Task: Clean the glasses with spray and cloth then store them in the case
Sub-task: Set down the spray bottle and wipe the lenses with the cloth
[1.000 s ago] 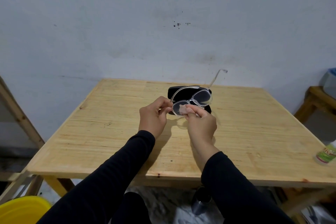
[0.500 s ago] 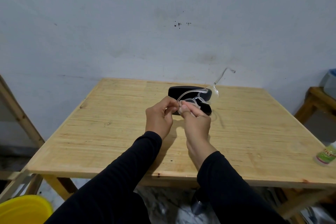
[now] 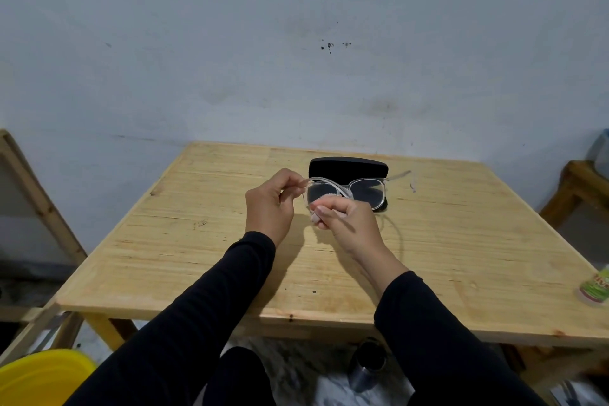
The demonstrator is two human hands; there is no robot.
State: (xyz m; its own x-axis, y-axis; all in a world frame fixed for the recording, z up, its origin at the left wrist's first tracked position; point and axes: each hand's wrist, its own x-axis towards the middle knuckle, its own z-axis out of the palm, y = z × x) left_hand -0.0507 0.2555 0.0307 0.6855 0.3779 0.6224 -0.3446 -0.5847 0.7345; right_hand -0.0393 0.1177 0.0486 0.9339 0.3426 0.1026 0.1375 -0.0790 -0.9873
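Clear-framed glasses [image 3: 365,189] are held above the wooden table [image 3: 197,260], lenses facing me, one temple sticking out to the right. My left hand [image 3: 270,204] pinches the frame's left end. My right hand [image 3: 346,221] pinches a small pale cloth [image 3: 324,206] against the left lens. A black glasses case [image 3: 347,165] lies on the table just behind the glasses, partly hidden by them. A small bottle with a green label [image 3: 594,287] stands at the table's right edge.
A grey wall runs close behind the table. A yellow tub [image 3: 43,376] sits on the floor at the lower left, and a dark metal cup [image 3: 367,362] under the table's front edge. Wooden frames stand at the left and right.
The glasses have turned from tilted, with a temple pointing up, to level and facing me. Both hands shifted slightly, the right one still holding the cloth on the lens.
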